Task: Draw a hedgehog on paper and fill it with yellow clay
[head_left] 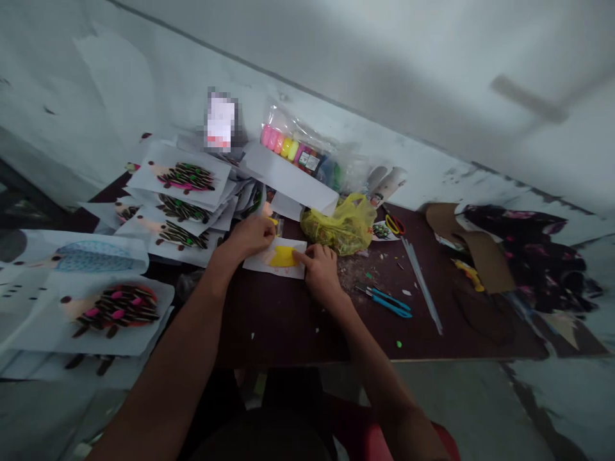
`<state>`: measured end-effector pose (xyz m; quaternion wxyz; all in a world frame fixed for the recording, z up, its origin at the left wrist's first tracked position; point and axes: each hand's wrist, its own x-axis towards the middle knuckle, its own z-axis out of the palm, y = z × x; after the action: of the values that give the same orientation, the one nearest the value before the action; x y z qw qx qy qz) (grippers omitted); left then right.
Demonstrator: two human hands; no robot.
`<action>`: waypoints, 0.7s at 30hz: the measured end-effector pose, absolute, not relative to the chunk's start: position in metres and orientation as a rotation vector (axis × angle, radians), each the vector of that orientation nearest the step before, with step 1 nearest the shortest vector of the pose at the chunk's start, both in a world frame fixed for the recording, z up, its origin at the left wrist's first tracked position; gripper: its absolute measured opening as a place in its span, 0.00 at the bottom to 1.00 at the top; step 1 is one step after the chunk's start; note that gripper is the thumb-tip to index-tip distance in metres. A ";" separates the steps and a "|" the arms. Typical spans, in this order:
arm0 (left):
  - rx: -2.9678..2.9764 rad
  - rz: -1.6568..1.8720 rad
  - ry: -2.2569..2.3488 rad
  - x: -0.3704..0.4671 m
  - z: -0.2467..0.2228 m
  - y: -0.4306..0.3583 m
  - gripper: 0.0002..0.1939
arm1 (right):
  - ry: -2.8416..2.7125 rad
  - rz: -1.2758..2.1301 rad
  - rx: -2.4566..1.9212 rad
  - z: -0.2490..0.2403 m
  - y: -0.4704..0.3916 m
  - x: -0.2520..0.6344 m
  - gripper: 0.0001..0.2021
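Observation:
A small white sheet of paper [254, 264] lies on the dark table in front of me. On it is a bright yellow clay-like patch [283, 257], with a pale peach area at its left end. My left hand [252, 235] is at the sheet's upper left, its fingertips pinched together beside a small clear and yellow item; whatever they hold is too small to make out. At the right edge of the paper rests my right hand [323, 267]. Its thumb reaches over and touches the yellow patch, while the other fingers lie forward on the table.
Hedgehog pictures [185, 176] are piled to the left. Behind are a yellow plastic bag [341, 224] and a pack of coloured clay [288, 146]. Scissors [394, 224], a blue-handled cutter [390, 302], white strips [423, 285] and dark floral cloth [523, 256] are to the right.

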<state>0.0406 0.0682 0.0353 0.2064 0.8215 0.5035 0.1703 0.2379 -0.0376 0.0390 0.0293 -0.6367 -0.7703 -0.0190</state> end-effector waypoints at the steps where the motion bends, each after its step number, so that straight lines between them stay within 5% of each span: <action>1: 2.268 0.507 1.429 0.040 0.036 0.068 0.12 | -2.345 -0.042 -1.967 0.039 -0.037 0.238 0.25; 11: 2.339 0.622 1.608 0.041 0.032 0.066 0.20 | -2.212 0.023 -1.832 0.052 -0.014 0.230 0.21; 21: 2.139 1.050 1.178 0.041 0.028 0.075 0.18 | -1.788 0.340 -1.587 0.035 0.012 0.231 0.09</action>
<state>0.0412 0.0747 0.0281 0.2394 0.7814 0.4302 0.3835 0.2314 0.0122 0.0350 0.3555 -0.6143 -0.6920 0.1318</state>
